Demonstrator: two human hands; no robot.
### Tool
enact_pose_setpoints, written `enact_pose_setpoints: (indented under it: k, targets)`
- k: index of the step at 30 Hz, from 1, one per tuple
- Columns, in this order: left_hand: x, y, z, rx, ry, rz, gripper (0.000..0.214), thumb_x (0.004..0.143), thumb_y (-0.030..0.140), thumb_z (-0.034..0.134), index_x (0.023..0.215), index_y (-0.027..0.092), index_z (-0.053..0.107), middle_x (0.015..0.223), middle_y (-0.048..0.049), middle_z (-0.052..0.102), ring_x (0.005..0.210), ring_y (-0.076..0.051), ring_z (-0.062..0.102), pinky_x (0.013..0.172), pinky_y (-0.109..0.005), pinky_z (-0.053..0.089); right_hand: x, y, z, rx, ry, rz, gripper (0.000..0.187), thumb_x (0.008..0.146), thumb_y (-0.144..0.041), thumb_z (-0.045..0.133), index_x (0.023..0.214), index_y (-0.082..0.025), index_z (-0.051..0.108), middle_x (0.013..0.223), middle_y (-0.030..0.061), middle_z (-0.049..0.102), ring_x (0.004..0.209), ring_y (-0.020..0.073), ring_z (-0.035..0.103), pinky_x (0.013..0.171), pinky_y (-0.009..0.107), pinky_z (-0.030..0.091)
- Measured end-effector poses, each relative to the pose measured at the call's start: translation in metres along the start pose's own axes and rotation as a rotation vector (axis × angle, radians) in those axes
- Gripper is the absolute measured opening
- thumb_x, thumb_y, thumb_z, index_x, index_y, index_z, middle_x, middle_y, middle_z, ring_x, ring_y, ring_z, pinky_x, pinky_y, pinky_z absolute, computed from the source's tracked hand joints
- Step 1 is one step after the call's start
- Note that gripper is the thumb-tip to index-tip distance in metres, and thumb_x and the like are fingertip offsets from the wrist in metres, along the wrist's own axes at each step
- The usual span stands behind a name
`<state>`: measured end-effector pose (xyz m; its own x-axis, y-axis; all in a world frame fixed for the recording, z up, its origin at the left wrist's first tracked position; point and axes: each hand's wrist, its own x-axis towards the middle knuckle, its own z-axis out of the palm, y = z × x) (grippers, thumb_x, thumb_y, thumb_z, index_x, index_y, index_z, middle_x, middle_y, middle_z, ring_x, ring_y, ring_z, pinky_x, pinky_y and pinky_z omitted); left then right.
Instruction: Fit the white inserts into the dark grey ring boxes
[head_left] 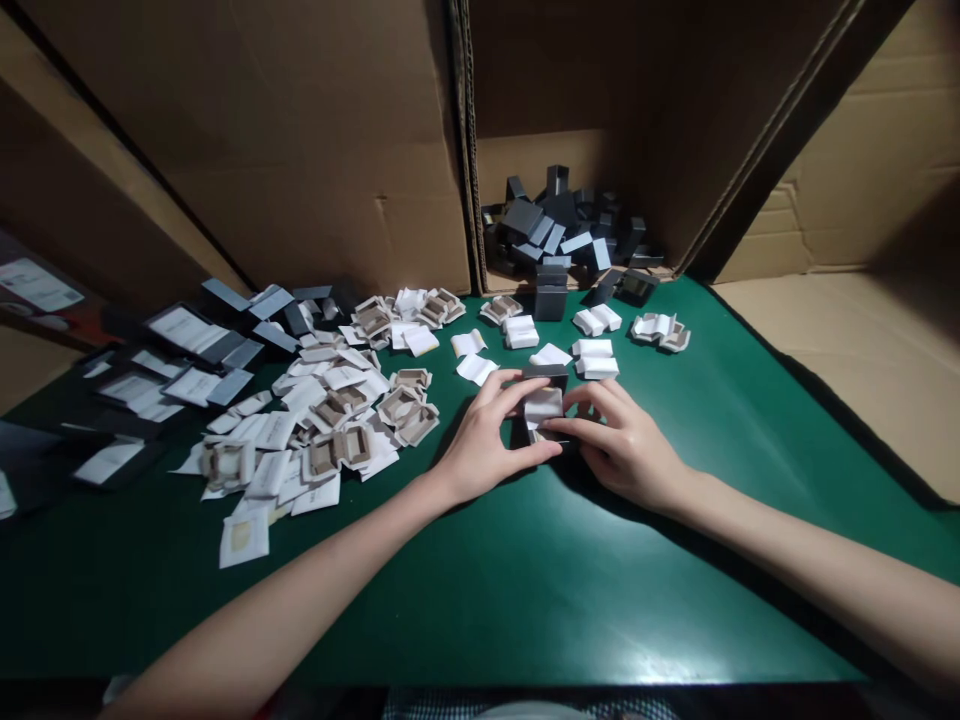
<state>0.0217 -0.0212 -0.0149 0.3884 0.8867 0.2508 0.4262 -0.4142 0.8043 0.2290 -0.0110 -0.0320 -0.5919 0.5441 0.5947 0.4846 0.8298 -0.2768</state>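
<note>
Between my hands, on the green table, sits a small black box (pixel 546 372) with its lid raised. Inside it lies a white folded paper insert (pixel 543 404). My left hand (pixel 491 430) grips the box from the left, thumb at the near side and fingers at the far side. From the right, my right hand (pixel 619 435) reaches in, with its index finger pressing on the insert and its other fingers bent at the box's right edge. Just beyond, several loose white inserts (pixel 595 358) lie on the table.
A big pile of white inserts (pixel 300 420) spreads to the left. Open black boxes (pixel 187 350) holding white pieces are heaped at the far left. Behind, more black boxes (pixel 555 220) fill a cardboard carton (pixel 600 80). Cardboard walls bound the green table (pixel 637 600).
</note>
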Motion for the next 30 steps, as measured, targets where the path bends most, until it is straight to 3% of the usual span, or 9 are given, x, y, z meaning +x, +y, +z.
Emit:
enact_pose_setpoints:
  k: [8,15,22,30]
  targets:
    - [-0.0008,0.0032,0.0009,0.046,0.017,0.058,0.046,0.075,0.031,0.072,0.115,0.025,0.049,0.127,-0.0069,0.043,0.122,-0.022,0.045,0.093,-0.033,0.050,0.0015,-0.0023,-0.0018,-0.042,0.011,0.018,0.042,0.074,0.001,0.049,0.104,-0.023,0.066,0.107,0.0111,0.049,0.098,0.0245,0.046,0.077,0.043,0.049]
    - [-0.0018,0.0011,0.0034,0.176,0.065,0.121,0.023,0.075,0.033,0.072,0.090,0.021,0.061,0.126,-0.0080,0.043,0.123,-0.026,0.045,0.101,-0.041,0.043,0.0003,-0.0018,-0.0036,-0.070,0.110,0.070,0.032,0.077,-0.003,0.052,0.092,-0.026,0.069,0.116,0.0095,0.046,0.105,0.0267,0.044,0.080,0.046,0.048]
    - [-0.0026,0.0015,0.0038,0.239,0.050,0.190,0.022,0.078,0.036,0.069,0.090,0.019,0.066,0.126,-0.0094,0.042,0.116,-0.025,0.050,0.101,-0.040,0.044,0.0032,-0.0011,-0.0047,-0.072,0.047,0.052,0.034,0.075,0.000,0.052,0.093,-0.024,0.069,0.138,0.0090,0.034,0.120,0.0320,0.036,0.085,0.052,0.048]
    - [-0.0028,-0.0007,0.0010,0.379,-0.060,0.245,0.033,0.085,0.041,0.060,0.108,0.019,0.064,0.130,-0.0123,0.040,0.110,-0.027,0.055,0.091,-0.042,0.051,0.0036,0.0001,-0.0051,-0.054,0.027,0.051,0.034,0.078,-0.001,0.050,0.095,-0.024,0.067,0.141,0.0087,0.034,0.121,0.0306,0.037,0.084,0.050,0.050]
